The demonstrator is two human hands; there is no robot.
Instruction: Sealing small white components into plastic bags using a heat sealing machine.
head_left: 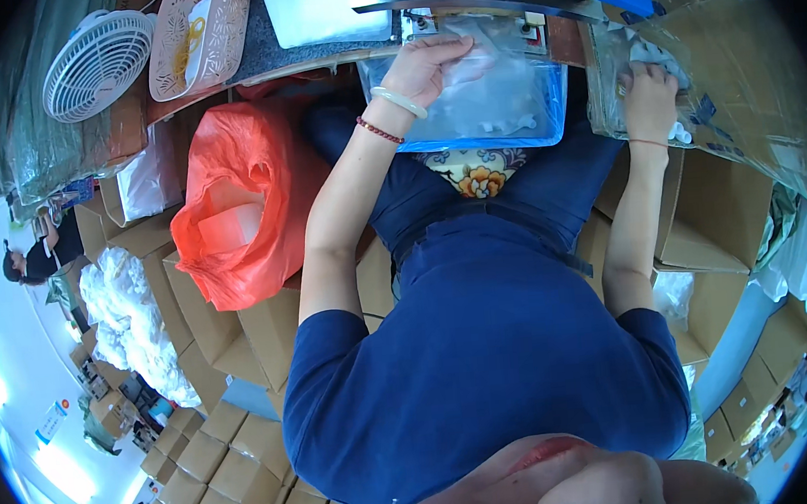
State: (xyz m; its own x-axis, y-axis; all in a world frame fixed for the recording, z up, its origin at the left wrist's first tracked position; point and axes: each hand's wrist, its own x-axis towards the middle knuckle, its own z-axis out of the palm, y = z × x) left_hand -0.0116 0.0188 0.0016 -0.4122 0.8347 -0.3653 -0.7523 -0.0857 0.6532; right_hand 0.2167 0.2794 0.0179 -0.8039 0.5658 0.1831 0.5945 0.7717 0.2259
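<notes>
While pinching a clear plastic bag (479, 55) in the left hand (434, 63), with thumb and fingertips almost together, have it right over the blue tray (490, 144) with more clear plastic (506, 106). Lies just off the fingertips, to their right, way nearer that side than the right hand (651, 100); can't call a long axis, too crumpled. Farther right, have fingers curled over pale stuff (661, 50) in a cardboard box (605, 94), can't tell if gripping.
</notes>
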